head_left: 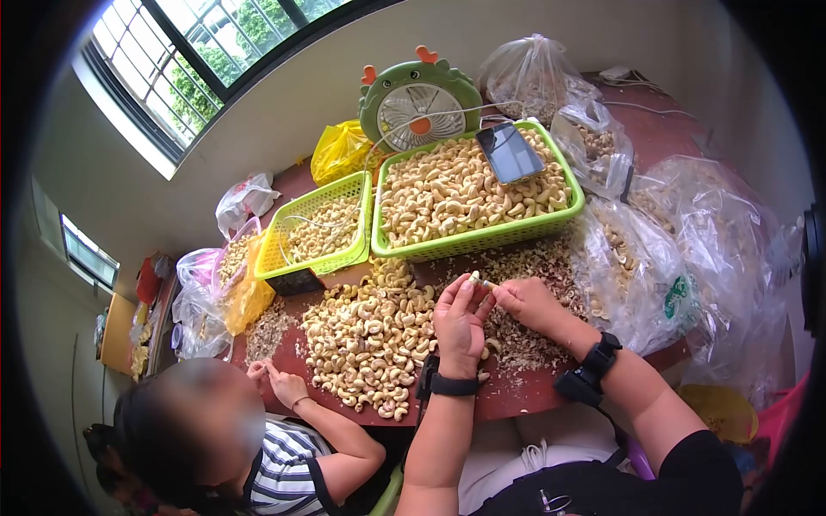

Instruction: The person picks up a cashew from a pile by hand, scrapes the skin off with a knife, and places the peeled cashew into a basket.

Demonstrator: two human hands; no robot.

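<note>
My left hand [460, 331] is closed, palm up, pinching a cashew nut [475, 275] between thumb and fingertips. My right hand [531, 304] is closed beside it, its fingers pressed round a thin small tool [487, 284] whose tip meets the nut; its kind is too small to make out. Below and around both hands lie shredded brown skins [538, 340]. A heap of cashews [370, 335] spreads to the left of my left hand. Behind my hands stands a large green basket [482, 249] full of cashews, with a phone [510, 153] lying on top.
A smaller yellow-green basket [366, 193] of cashews stands left of the large one. Behind are a green fan [420, 107] and a yellow bag [342, 153]. Clear plastic bags [637, 267] of nuts crowd the right. At left sits another person [288, 456], hands near the heap.
</note>
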